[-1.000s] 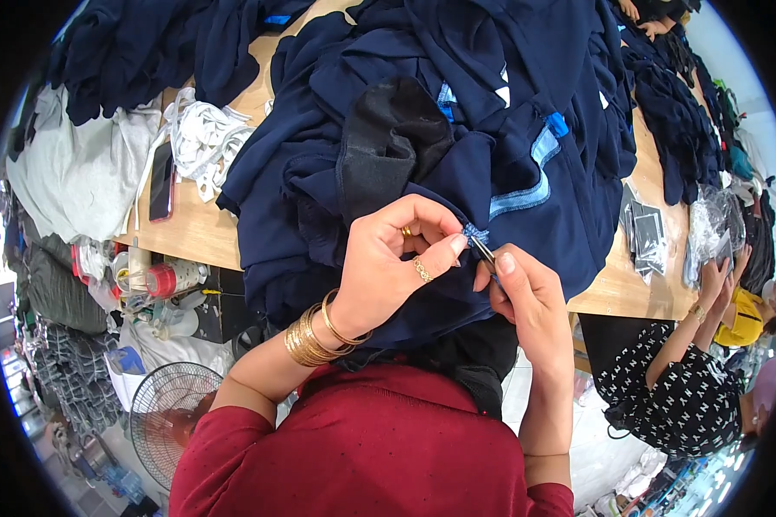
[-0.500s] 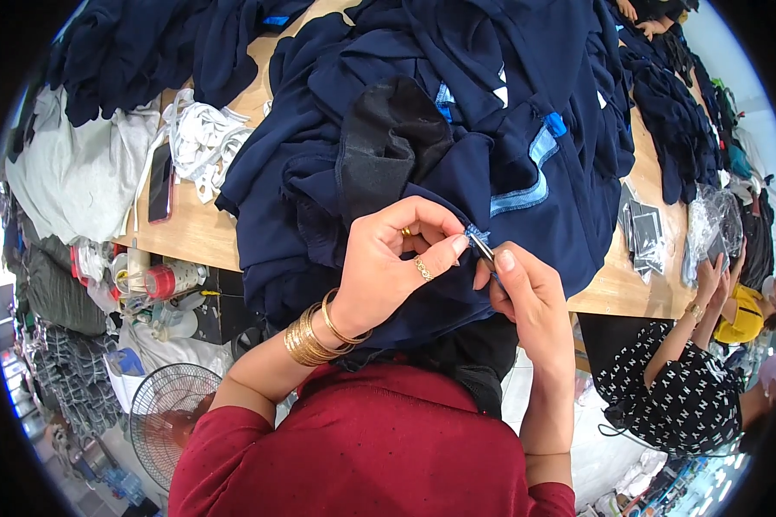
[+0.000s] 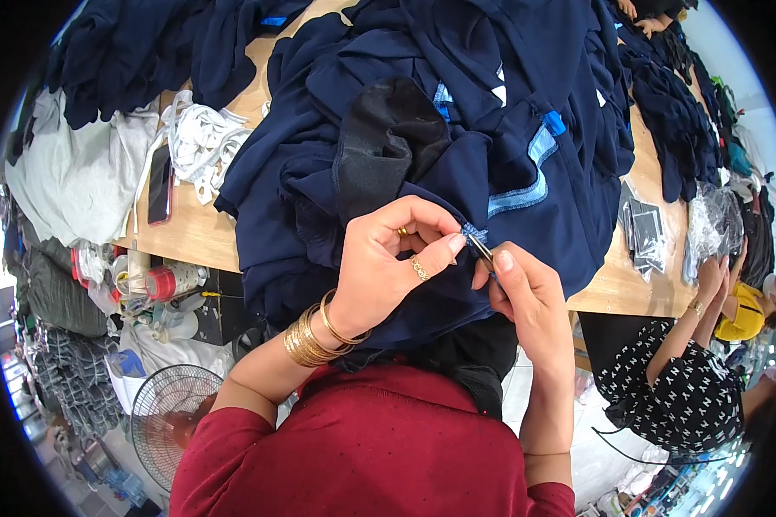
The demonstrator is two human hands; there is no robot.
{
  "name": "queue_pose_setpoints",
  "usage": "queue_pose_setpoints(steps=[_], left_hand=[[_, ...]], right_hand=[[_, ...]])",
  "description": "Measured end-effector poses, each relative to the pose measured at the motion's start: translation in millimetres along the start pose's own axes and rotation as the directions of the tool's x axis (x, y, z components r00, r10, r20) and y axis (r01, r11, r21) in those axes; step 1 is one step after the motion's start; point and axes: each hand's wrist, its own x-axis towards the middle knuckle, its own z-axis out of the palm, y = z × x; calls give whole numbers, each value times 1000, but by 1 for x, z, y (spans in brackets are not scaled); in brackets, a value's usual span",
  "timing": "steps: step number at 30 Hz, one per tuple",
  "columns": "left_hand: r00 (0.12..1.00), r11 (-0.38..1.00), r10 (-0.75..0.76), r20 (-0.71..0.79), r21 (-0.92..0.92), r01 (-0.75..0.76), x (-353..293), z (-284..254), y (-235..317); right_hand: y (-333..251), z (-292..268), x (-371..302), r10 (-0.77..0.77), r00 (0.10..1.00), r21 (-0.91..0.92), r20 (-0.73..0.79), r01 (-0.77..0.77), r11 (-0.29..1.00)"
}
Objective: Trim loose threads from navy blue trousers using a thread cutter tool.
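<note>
The left hand is pinched, thumb and forefinger meeting on a small blue tuft. The right hand is closed around a slim metal tool, its tip at the tuft; whether the tip grips it is too small to tell. The tuft sits between the hands, over the near part of the navy cloth heaped on the table. Just beyond it runs a light-blue trim; a black panel lies beyond the left hand. Left of the heap are white straps beside a phone.
</note>
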Motion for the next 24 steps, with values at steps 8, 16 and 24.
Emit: queue_pose_setpoints(steps=[8,16,24], left_hand=[[1000,1000,-5,-23,-3,5,-1,2,-2],[995,987,-97,-13,-133,94,-1,2,-1],[995,982,-100,8,-163,100,0,-1,-2]], right_hand=[[2,1,1,-6,1000,-7,-13,6,1000],[3,5,3,-34,999,88,9,33,996],[2,4,0,-49,999,-15,-24,48,999]])
